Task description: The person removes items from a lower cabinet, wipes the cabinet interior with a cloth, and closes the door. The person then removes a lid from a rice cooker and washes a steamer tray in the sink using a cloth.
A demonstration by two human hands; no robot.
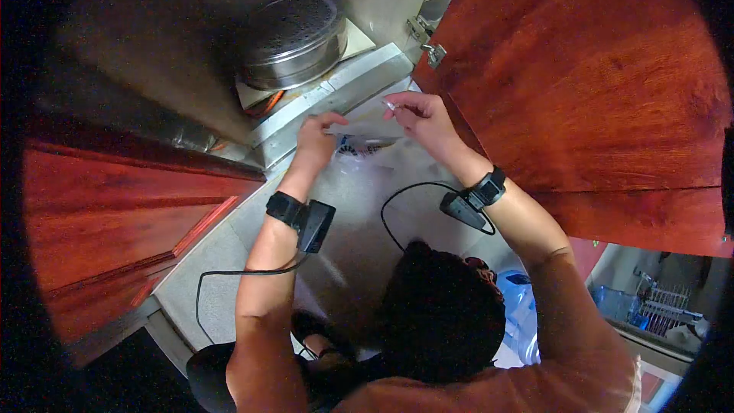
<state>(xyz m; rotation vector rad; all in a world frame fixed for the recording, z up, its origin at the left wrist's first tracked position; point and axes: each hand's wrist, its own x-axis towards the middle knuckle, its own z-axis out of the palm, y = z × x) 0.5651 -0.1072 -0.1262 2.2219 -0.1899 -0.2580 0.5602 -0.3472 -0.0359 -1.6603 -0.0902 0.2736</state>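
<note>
Pinching a small white scrap (391,105) between thumb and fingertips: right hand (425,119), over the floor just outside an open cabinet. Can't tell if the scrap is part of the clear plastic bag (363,154) or separate. Bag sits between the hands, toward the near side, dark and blue print on its left part. Left hand (315,140) is at the bag's left edge, fingers curled and reaching right; can't tell if they grip the film or only touch it. Hands apart, roughly level.

Both wrists wear black straps with boxy modules, left module (315,226) and right module (462,210), each with a black cable.

Far side: round metal steamer (294,53) upright on a pale board (358,40), orange hose (273,101) by its near edge. Red wooden doors: left door (115,222), right door (604,92). Near right: blue-tinted bottle (521,310); farther right, a wire rack (664,304).
</note>
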